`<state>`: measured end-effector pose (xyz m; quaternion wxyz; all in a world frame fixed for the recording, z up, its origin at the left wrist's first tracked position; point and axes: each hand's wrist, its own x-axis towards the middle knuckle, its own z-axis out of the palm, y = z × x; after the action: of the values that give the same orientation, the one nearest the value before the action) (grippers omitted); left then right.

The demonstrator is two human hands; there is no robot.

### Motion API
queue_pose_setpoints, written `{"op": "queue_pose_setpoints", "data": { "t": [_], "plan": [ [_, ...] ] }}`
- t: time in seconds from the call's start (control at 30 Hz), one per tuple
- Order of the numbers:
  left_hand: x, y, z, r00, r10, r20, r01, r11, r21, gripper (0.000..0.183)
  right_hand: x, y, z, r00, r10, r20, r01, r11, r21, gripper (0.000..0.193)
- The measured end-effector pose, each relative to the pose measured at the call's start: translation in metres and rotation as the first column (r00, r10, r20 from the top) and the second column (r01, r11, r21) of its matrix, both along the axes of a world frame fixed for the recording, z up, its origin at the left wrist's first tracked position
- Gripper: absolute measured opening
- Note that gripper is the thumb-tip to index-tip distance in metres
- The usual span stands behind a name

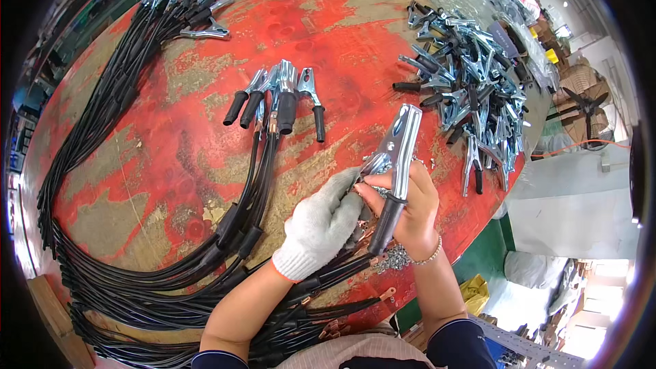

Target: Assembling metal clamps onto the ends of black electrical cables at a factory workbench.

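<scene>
A silver spring clamp (404,143) with a black handle sleeve stands tilted between my hands, its jaws pointing away from me. My right hand (418,215), bare with a beaded bracelet, is closed around it, thumb and fingertip pinched near its middle. My left hand (316,224), in a white knit glove, closes on the clamp's lower left side. Its fingertips and the clamp's other handle are mostly hidden. Below the hands lie black cables (321,280) with copper lugs (388,294). Next to my right wrist is a pile of small metal fasteners (394,258).
Several clamps on cables (280,89) lie ahead of my hands. A big heap of loose clamps (471,75) covers the far right. A long cable bundle (102,116) curves along the left, clamps at its far end. The red worn table (328,34) ends at the right; a fan (584,106) stands beyond.
</scene>
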<state>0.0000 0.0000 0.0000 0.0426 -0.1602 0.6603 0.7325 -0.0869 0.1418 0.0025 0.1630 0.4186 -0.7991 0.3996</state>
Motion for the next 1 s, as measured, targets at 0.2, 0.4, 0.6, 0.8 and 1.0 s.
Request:
{"op": "queue_pose_setpoints", "data": {
  "t": [0.2, 0.4, 0.6, 0.8, 1.0],
  "plan": [
    [0.001, 0.002, -0.011, 0.999, 0.017, -0.039, -0.017, 1.0, -0.004, 0.037, -0.001, -0.001, 0.003, 0.999, 0.035, -0.034, -0.035, 0.999, -0.015, 0.028],
    [0.001, 0.004, -0.009, 0.999, 0.034, -0.032, -0.033, 0.999, 0.035, 0.038, 0.0, -0.001, 0.0, 1.0, 0.004, -0.031, -0.006, 0.999, -0.042, 0.027],
    [0.0, 0.0, -0.001, 0.999, 0.008, 0.038, -0.011, 0.996, 0.086, 0.039, -0.002, 0.007, -0.003, 0.994, 0.039, -0.102, -0.045, 0.997, -0.061, 0.029],
    [0.001, 0.001, -0.002, 0.999, 0.045, -0.001, -0.045, 0.998, 0.047, 0.038, -0.003, 0.011, -0.008, 0.983, 0.119, -0.14, -0.125, 0.992, -0.032, 0.028],
    [0.0, 0.001, 0.002, 0.999, 0.041, -0.034, -0.041, 0.999, -0.001, 0.038, -0.004, 0.017, -0.007, 0.98, 0.096, -0.174, -0.095, 0.995, 0.014, 0.034]
  ]
}}
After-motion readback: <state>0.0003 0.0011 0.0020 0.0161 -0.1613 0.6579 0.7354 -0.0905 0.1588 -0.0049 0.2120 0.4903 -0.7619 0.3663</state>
